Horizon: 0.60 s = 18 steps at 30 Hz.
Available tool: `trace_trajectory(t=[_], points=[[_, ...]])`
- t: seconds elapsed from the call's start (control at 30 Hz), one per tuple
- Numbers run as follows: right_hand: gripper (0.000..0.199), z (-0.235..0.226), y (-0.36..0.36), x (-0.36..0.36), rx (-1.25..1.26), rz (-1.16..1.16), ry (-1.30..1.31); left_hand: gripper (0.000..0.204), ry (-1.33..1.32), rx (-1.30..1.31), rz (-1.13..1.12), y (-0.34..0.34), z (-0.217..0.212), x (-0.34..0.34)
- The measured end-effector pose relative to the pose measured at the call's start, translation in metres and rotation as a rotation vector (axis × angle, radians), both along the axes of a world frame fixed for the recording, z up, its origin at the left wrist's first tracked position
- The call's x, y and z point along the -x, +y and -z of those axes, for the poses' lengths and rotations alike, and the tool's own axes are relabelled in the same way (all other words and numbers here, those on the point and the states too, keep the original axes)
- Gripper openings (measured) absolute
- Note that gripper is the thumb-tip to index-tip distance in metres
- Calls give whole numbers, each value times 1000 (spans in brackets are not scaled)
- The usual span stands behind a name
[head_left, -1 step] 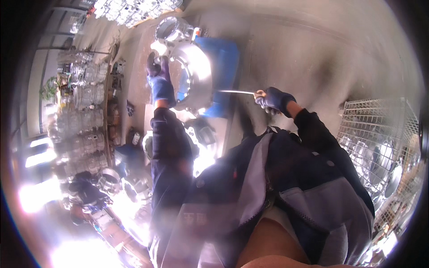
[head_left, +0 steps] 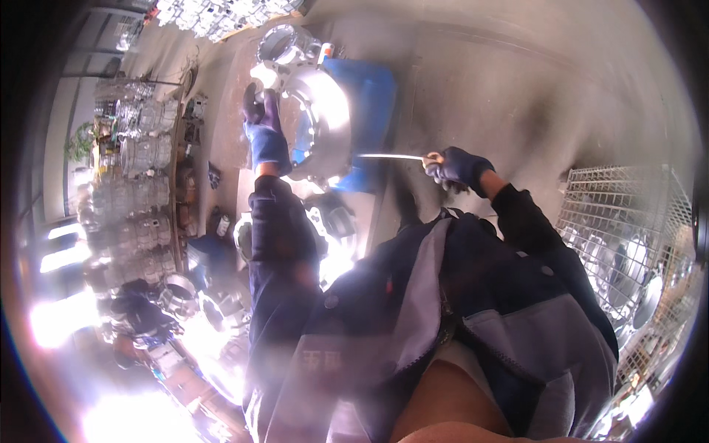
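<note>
My left hand, in a dark purple-blue glove, grips the left rim of a large ring-shaped metal casting. The casting is tilted over a blue bin or block; glare washes out part of it. My right hand, gloved too, is closed on the orange-brown handle of a slim, straight metal tool, which looks like a file. Its shaft points left, the tip close to the casting's right side. Whether the tip touches cannot be made out.
Another ring casting stands beyond, beside a small white-and-orange bottle. More castings lie below my left forearm. A wire mesh cage with metal parts is at right. Stacked castings line the left; a pile sits far off.
My right hand has shifted slightly right and toward me with the slim tool. The left hand and the casting stay almost where they were.
</note>
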State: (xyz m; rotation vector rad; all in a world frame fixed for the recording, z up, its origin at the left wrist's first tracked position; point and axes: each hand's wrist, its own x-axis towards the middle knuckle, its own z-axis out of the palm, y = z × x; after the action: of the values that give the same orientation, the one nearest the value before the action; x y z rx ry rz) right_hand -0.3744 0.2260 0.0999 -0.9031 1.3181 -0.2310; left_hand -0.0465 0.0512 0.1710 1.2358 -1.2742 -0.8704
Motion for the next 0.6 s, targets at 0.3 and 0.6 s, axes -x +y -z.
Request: trace_trajectory(t=[0.3,0.6], points=[[26,-52,-40,-2,189,303,-418,44,-91,12,-144,17,-21,13],[22,-7,-50,-22,87,102,95,69,-405,146,-145,-15,12,-7]])
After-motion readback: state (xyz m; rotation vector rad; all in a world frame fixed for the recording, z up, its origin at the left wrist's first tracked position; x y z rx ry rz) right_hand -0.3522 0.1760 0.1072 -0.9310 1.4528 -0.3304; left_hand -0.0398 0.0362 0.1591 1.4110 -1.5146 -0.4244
